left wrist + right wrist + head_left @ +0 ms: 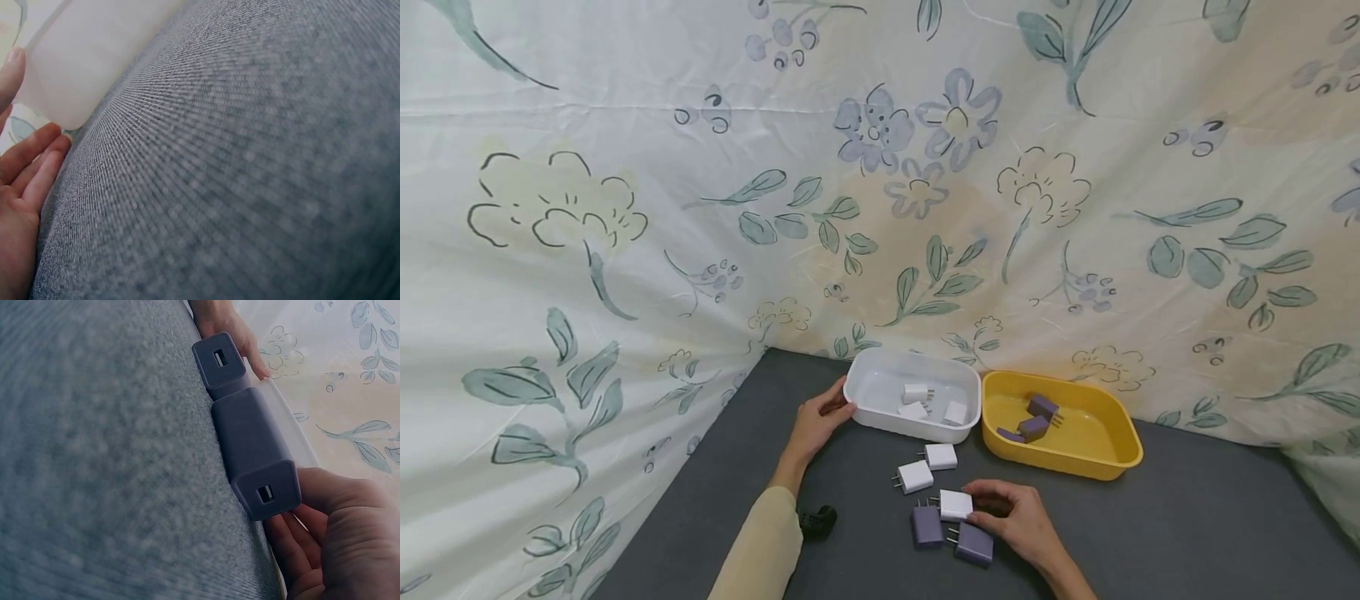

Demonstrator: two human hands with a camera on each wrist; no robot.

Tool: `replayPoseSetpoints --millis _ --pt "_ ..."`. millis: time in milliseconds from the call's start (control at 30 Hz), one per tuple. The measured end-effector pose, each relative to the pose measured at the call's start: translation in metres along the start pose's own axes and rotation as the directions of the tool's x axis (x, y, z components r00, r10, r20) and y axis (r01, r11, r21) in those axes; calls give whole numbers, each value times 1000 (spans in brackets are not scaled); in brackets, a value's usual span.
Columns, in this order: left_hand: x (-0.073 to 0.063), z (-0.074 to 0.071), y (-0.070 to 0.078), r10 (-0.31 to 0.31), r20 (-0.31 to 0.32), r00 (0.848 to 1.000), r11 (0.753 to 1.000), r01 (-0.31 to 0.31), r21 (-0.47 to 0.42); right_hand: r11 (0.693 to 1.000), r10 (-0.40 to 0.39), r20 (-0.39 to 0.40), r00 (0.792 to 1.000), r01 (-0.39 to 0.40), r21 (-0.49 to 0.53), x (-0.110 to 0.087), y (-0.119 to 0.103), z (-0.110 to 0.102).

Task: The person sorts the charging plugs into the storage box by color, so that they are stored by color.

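Note:
My left hand (817, 423) touches the left end of the white bin (880, 419), thumb at the near corner and fingers fairly straight. In the left wrist view its fingertips (50, 140) are close by the bin's lower corner. My right hand (1018, 518) pinches the right end of a white USB wall charger (956, 506) between thumb and fingers, at table level. Two purple chargers, one at left (927, 527) and one nearer (974, 544), lie right beside it. They hide the white charger in the right wrist view. Two more white chargers (915, 477) (941, 457) lie beyond.
Inside the white bin are several white chargers (916, 393). A yellow bin (1097, 433) stands against its right side with several purple chargers (1033, 428) in it. A black strap-like object (820, 522) is by my left sleeve. Floral cloth (925, 250) hangs behind the dark tabletop (1210, 517).

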State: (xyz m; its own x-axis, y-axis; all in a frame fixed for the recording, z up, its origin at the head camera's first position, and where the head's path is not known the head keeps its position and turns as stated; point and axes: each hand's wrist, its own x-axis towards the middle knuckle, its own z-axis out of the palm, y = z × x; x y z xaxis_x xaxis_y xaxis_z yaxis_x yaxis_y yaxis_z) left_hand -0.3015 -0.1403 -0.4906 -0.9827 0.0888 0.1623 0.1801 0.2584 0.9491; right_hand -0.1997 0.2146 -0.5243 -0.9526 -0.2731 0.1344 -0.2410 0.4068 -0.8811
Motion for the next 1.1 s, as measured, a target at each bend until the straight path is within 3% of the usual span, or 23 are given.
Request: replayPoseSetpoints --millis 267,600,1100 --pt "0 0 0 -3 1 1000 1000 3 6 1000 15 -19 1000 -15 9 1 1 1" --pt "-1 0 1 -1 -5 1000 1000 1 8 999 -47 -13 999 47 15 0 1 1" --pt "-1 0 1 -17 -1 1000 1000 17 19 999 34 -18 999 -34 24 1 -3 0"
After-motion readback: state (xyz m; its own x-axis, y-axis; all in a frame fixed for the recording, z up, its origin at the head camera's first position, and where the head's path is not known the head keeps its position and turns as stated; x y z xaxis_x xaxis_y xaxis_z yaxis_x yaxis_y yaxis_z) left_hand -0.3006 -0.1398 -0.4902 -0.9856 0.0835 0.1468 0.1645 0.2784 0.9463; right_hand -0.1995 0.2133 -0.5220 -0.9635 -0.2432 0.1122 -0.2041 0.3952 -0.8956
